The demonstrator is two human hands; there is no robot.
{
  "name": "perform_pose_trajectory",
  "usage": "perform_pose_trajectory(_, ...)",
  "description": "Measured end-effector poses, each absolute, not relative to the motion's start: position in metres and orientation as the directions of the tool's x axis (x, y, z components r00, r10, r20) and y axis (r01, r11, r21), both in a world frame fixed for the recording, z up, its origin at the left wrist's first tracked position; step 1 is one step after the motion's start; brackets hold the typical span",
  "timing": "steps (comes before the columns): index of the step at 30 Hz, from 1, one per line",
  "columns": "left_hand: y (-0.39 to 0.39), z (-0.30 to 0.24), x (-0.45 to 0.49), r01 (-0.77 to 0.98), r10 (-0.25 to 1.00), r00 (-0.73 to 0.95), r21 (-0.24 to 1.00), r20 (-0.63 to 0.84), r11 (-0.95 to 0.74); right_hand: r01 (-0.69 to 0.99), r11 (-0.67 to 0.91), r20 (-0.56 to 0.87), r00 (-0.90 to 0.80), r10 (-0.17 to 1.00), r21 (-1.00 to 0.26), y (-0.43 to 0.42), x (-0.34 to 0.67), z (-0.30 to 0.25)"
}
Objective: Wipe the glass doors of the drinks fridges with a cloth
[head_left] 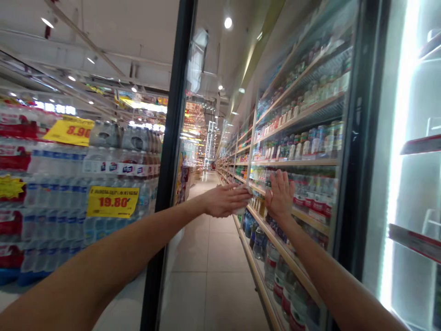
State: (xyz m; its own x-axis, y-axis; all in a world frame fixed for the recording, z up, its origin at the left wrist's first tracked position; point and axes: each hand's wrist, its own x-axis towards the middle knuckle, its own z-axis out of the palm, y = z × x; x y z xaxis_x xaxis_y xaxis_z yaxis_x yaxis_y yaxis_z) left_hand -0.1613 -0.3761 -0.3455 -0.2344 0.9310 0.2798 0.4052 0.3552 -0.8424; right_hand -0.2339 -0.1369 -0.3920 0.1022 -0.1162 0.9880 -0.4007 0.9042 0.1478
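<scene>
In front of me is a tall glass door [220, 248] in a black frame, swung open. My left hand [227, 200] reaches across to the middle of the pane, its fingers straight and together. Under those fingers is a whitish cloth [245, 208], mostly covered and pressed flat toward the glass. My right hand [280, 196] is raised just to the right, fingers up and thumb apart, palm toward the pane. Nothing shows in it. Whether its palm touches the glass I cannot tell.
On the right stands a lit cooler [413, 193] with shelf rails. Through the glass, shelves [296, 163] of bottles and cans run down an aisle [203, 239]. Stacked packs of bottled water [51, 193] with yellow price signs [113, 201] stand on the left.
</scene>
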Motion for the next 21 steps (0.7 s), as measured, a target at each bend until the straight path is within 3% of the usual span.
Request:
perform_pose_trajectory(2,-0.375,-0.315,-0.16,0.302,0.8,-0.253,-0.741,0.544,0.6,-0.405,0.902,0.987,0.114,-0.112,0.149,-0.137,-0.234,-0.392)
perform_pose_trajectory(4,-0.375,-0.286,-0.16,0.156,0.475,-0.196,-0.451,0.858,0.879,-0.409,0.902,0.989,0.099,-0.108,0.139,-0.138,-0.233,-0.392)
perform_pose_trajectory(6,-0.37,-0.274,-0.161,0.101,0.264,-0.143,-0.251,0.954,0.963,-0.411,0.902,0.991,0.081,-0.107,0.131,-0.138,-0.234,-0.392)
perform_pose_trajectory(7,-0.365,-0.275,-0.162,0.114,0.292,-0.155,-0.277,0.944,0.954,-0.411,0.902,0.991,0.076,-0.109,0.13,-0.138,-0.234,-0.392)
perform_pose_trajectory(8,-0.359,-0.28,-0.163,0.153,0.406,-0.19,-0.382,0.894,0.912,-0.411,0.902,0.991,0.073,-0.113,0.133,-0.138,-0.234,-0.392)
perform_pose_trajectory(10,-0.347,-0.293,-0.165,0.279,0.709,-0.257,-0.652,0.657,0.705,-0.408,0.902,0.99,0.081,-0.118,0.14,-0.138,-0.234,-0.392)
perform_pose_trajectory(12,-0.34,-0.299,-0.165,0.362,0.859,-0.272,-0.781,0.434,0.509,-0.402,0.904,0.989,0.088,-0.122,0.147,-0.138,-0.234,-0.392)
perform_pose_trajectory(14,-0.341,-0.291,-0.166,0.323,0.822,-0.27,-0.758,0.501,0.567,-0.398,0.905,0.987,0.099,-0.125,0.154,-0.138,-0.234,-0.391)
perform_pose_trajectory(15,-0.345,-0.283,-0.166,0.264,0.728,-0.256,-0.679,0.636,0.685,-0.396,0.905,0.986,0.106,-0.125,0.157,-0.138,-0.234,-0.391)
perform_pose_trajectory(17,-0.352,-0.27,-0.168,0.154,0.419,-0.176,-0.396,0.891,0.905,-0.4,0.903,0.986,0.114,-0.123,0.159,-0.138,-0.236,-0.392)
perform_pose_trajectory(18,-0.355,-0.268,-0.169,0.13,0.282,-0.128,-0.266,0.951,0.955,-0.403,0.902,0.986,0.113,-0.12,0.156,-0.138,-0.236,-0.392)
perform_pose_trajectory(19,-0.355,-0.269,-0.17,0.132,0.222,-0.098,-0.208,0.97,0.969,-0.405,0.902,0.987,0.11,-0.116,0.151,-0.137,-0.237,-0.393)
perform_pose_trajectory(20,-0.354,-0.275,-0.172,0.156,0.26,-0.096,-0.243,0.961,0.957,-0.408,0.901,0.988,0.103,-0.113,0.146,-0.137,-0.237,-0.393)
perform_pose_trajectory(21,-0.35,-0.283,-0.173,0.195,0.378,-0.115,-0.353,0.918,0.915,-0.41,0.901,0.989,0.094,-0.111,0.14,-0.136,-0.236,-0.394)
